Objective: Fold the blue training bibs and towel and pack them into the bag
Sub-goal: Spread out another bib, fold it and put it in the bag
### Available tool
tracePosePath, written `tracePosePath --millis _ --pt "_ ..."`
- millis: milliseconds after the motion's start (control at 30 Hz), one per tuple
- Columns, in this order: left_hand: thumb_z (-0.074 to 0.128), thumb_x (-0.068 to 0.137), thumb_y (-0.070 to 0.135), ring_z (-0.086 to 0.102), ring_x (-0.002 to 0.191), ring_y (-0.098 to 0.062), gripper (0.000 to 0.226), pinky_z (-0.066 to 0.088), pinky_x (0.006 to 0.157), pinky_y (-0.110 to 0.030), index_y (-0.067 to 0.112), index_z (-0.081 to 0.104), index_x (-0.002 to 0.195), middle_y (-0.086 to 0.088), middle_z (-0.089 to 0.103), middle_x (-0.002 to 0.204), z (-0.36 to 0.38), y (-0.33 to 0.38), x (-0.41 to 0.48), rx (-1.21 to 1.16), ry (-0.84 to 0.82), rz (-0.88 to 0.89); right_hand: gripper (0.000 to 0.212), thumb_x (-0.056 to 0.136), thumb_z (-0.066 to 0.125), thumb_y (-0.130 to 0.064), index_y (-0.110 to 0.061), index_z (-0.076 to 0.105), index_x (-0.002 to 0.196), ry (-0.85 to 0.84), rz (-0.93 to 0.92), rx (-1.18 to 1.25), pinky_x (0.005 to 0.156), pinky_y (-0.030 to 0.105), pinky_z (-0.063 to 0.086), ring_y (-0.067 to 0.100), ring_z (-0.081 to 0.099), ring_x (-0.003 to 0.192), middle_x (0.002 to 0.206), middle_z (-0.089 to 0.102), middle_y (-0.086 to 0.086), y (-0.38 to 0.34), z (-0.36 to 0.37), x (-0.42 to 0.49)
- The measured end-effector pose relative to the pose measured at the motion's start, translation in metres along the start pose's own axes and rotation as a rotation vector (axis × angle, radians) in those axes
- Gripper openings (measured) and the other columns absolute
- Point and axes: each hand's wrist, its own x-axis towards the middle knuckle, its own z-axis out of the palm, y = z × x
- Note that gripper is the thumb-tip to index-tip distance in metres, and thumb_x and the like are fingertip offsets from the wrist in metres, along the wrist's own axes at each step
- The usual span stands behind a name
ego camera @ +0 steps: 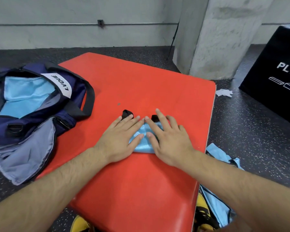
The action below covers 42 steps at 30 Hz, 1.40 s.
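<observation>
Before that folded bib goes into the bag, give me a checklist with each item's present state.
1. Folded bib lies flat on the red mat: ok.
2. Left hand and right hand both press it with straight fingers: ok.
3. Trim tucked in: not ok. Two black loops poke out past the fingertips.
4. Bag open: ok. Its mouth gapes, with blue fabric already inside.
5. Room left in the bag: cannot tell.
6. Nothing left to fold: not ok. Loose bibs lie on the floor to the right of the mat.
</observation>
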Motion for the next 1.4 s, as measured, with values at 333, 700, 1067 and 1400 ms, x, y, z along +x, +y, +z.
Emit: tracePosePath --millis 333,700,1067,1400 --pt "0.011 0.097 0.065 -0.018 0.147 0.005 0.063 -0.007 0.124 -0.037 0.045 0.004 0.156 0.022 -0.003 0.164 0.001 -0.006 -0.001 -0.126 -0.101 -0.019 0.058 0.1 0.015 -0.063 -0.053 -0.01 0.152 -0.272 0.09 0.107 0.122 0.045 0.006 0.031 -0.005 0.153 0.165 -0.014 0.013 0.01 0.008 0.002" --pt "0.048 0.099 0.047 0.05 0.099 -0.02 0.051 0.041 0.094 -0.033 0.049 0.032 0.147 -0.001 0.044 0.11 -0.03 -0.01 -0.02 -0.355 -0.066 -0.436 0.046 0.095 0.052 -0.029 -0.039 0.039 0.138 -0.111 0.164 0.415 0.083 0.037 0.047 0.029 0.056 0.09 0.094 0.051 0.01 0.003 -0.016 -0.009" --pt "0.06 0.097 0.02 0.045 0.061 -0.013 0.031 0.033 0.042 -0.022 0.032 0.056 0.125 -0.003 0.057 0.089 -0.061 -0.01 -0.014 -1.151 -0.328 -0.806 0.026 0.092 0.057 -0.011 -0.027 0.06 0.112 -0.473 0.528 1.076 0.045 0.024 0.036 0.016 0.043 0.059 0.083 0.05 0.006 -0.006 -0.04 0.015" --pt "0.068 0.089 0.007 0.069 0.091 -0.014 0.04 0.052 0.082 -0.026 0.029 0.065 0.122 -0.002 0.073 0.109 -0.079 -0.026 -0.033 -1.289 0.11 -0.648 0.034 0.085 0.06 -0.01 -0.036 0.067 0.106 -0.187 0.397 1.151 0.071 0.03 0.043 0.015 0.057 0.082 0.104 0.066 -0.001 -0.032 -0.045 0.025"
